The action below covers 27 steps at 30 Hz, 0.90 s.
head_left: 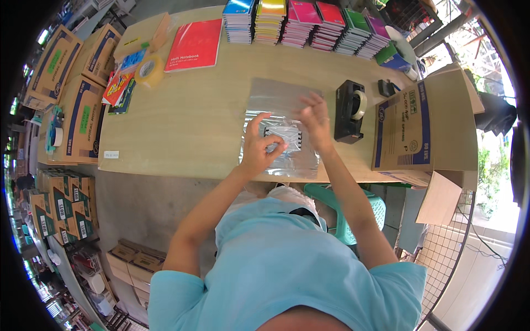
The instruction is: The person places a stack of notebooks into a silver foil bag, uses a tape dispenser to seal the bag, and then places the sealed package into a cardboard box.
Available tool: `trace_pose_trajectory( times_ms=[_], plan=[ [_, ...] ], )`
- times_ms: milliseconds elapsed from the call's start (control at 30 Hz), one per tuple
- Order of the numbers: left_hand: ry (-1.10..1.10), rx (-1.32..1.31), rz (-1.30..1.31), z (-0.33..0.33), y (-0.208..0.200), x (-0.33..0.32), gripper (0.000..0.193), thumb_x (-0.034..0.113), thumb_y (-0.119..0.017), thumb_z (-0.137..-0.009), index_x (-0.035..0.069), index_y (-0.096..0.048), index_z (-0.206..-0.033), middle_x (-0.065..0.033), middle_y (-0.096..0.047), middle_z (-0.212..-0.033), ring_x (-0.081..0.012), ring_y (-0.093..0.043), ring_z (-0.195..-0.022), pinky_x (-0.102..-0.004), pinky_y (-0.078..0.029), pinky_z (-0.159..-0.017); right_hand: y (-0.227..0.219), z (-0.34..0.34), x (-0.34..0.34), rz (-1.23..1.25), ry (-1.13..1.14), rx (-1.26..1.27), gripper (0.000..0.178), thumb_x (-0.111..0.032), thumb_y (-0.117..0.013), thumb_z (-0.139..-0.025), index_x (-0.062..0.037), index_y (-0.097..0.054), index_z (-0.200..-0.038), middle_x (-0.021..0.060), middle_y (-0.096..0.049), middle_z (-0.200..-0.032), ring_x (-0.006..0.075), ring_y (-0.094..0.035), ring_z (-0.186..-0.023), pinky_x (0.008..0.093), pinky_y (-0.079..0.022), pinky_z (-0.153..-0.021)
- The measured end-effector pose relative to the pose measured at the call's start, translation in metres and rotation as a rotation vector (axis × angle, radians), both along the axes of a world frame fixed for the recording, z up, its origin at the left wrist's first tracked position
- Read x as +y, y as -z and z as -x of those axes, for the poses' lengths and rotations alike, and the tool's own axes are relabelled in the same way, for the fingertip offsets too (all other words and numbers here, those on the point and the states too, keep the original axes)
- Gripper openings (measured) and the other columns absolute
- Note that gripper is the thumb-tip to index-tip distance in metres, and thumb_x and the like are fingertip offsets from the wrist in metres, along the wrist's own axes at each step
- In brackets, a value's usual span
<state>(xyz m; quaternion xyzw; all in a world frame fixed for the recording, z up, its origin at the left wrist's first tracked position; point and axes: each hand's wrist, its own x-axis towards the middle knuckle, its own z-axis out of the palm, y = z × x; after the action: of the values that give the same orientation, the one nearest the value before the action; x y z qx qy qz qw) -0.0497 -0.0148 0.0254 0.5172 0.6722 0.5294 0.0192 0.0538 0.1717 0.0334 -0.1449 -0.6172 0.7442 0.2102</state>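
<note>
A clear plastic bag (255,160) lies flat at the table's near edge, its upper part reaching away from me. Under the plastic is a small pack with black spiral binding (298,139) along its sides; glare and my fingers hide much of it. My left hand (260,148) rests over the bag's left side, index finger and thumb spread apart, holding nothing that I can see. Above the bag's right side is my right hand (317,122), raised, its fingers smeared by motion. A black tape dispenser (346,113) with a clear roll stands right of that hand.
Stacks of coloured spiral notebooks (299,25) line the table's far edge. Left of them lie a red notebook (194,44) and a tape roll (149,71). An open carton (406,127) stands at the right, closed cartons (83,118) at the left. A green stool (375,207) is below the table.
</note>
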Motion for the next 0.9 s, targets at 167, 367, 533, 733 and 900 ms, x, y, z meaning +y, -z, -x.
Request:
trace_pose_trajectory(
  times_ms=[167,367,533,733,900],
  plan=[
    [-0.024,-0.122,-0.012,-0.014,0.005,0.005,0.014,0.018,-0.079,-0.077,0.008,-0.070,-0.079,-0.0182,-0.042,-0.136,-0.0362,-0.042,-0.128,-0.0466,-0.035,-0.106,-0.012,-0.003,0.014,-0.782,-0.206,-0.198,0.069,-0.022,-0.076,-0.084,-0.0035,-0.039,-0.139,0.0146,-0.046,-0.139,0.0259,-0.049,-0.127,0.0410,-0.043,-0.102],
    [-0.014,-0.187,-0.054,-0.010,0.013,0.012,0.016,0.013,-0.079,-0.076,0.005,-0.065,-0.076,-0.0199,-0.047,-0.131,-0.0361,-0.049,-0.122,-0.0446,-0.041,-0.100,-0.052,-0.001,-0.011,-0.769,-0.039,-0.242,0.029,-0.008,-0.077,-0.080,-0.0019,-0.069,-0.108,0.0124,-0.060,-0.123,0.0229,-0.059,-0.112,0.0375,-0.047,-0.097],
    [-0.031,-0.141,-0.072,-0.017,0.007,0.017,0.021,0.007,-0.079,-0.072,0.004,-0.059,-0.077,-0.0209,-0.053,-0.123,-0.0367,-0.055,-0.113,-0.0426,-0.047,-0.092,-0.021,0.009,-0.014,-0.067,0.017,-0.152,0.016,-0.009,-0.077,-0.081,-0.0002,-0.074,-0.094,0.0084,-0.068,-0.101,0.0153,-0.064,-0.092,0.0300,-0.051,-0.082],
    [-0.028,-0.192,0.002,-0.019,0.006,0.016,0.031,0.001,-0.077,-0.072,0.006,-0.054,-0.092,-0.0157,-0.056,-0.117,-0.0255,-0.058,-0.101,-0.0329,-0.049,-0.079,-0.039,0.013,-0.013,-0.308,-0.035,-0.325,0.010,-0.004,-0.072,-0.082,0.0007,-0.074,-0.091,0.0058,-0.068,-0.086,0.0120,-0.062,-0.083,0.0275,-0.050,-0.074],
    [-0.069,-0.833,-0.144,-0.019,0.010,0.023,0.071,-0.007,-0.076,-0.070,0.009,-0.037,-0.127,-0.0090,-0.058,-0.101,-0.0171,-0.058,-0.095,-0.0293,-0.047,-0.082,-0.028,-0.005,-0.030,-0.437,0.027,-0.317,0.014,0.000,-0.071,-0.079,-0.0042,-0.075,-0.092,0.0074,-0.069,-0.089,0.0143,-0.064,-0.090,0.0336,-0.049,-0.090]
  ],
)
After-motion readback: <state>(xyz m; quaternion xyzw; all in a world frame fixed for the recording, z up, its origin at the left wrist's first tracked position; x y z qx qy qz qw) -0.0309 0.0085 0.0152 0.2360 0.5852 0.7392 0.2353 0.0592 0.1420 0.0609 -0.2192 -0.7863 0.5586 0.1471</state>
